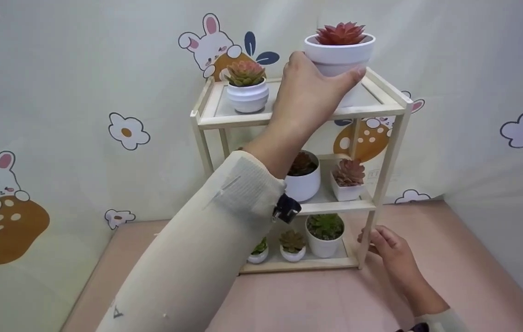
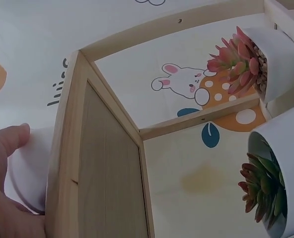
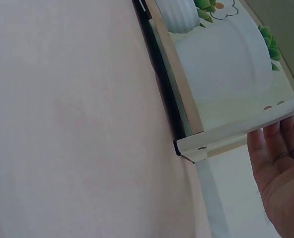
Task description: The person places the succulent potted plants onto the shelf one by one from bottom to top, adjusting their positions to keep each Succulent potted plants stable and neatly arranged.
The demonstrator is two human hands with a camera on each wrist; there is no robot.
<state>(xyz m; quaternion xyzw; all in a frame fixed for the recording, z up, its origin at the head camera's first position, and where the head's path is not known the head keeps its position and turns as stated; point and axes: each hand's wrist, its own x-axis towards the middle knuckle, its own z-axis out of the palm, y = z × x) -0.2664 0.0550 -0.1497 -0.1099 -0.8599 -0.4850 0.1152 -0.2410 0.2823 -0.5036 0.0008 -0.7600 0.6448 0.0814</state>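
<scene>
My left hand (image 1: 310, 90) grips a white pot with a red succulent (image 1: 339, 55), thumb on its near side, over the right part of the wooden shelf's (image 1: 234, 121) top tier. In the left wrist view the same hand (image 2: 5, 178) shows at the pot beside the shelf edge. Low on the right, my right hand (image 1: 395, 256) holds the shelf's front right post, a fingertip showing past it. The right wrist view has its fingers (image 3: 281, 141) against that post. A smaller white pot with a pink-green succulent (image 1: 247, 94) stands on the top tier's left.
On the middle tier are a round white pot (image 1: 305, 184) and a square pot with a pinkish succulent (image 1: 348, 184). Several potted succulents, including a green one (image 1: 325, 240), line the bottom tier. The shelf stands on a pink surface (image 1: 298, 299) before a bunny-print backdrop (image 1: 58, 92).
</scene>
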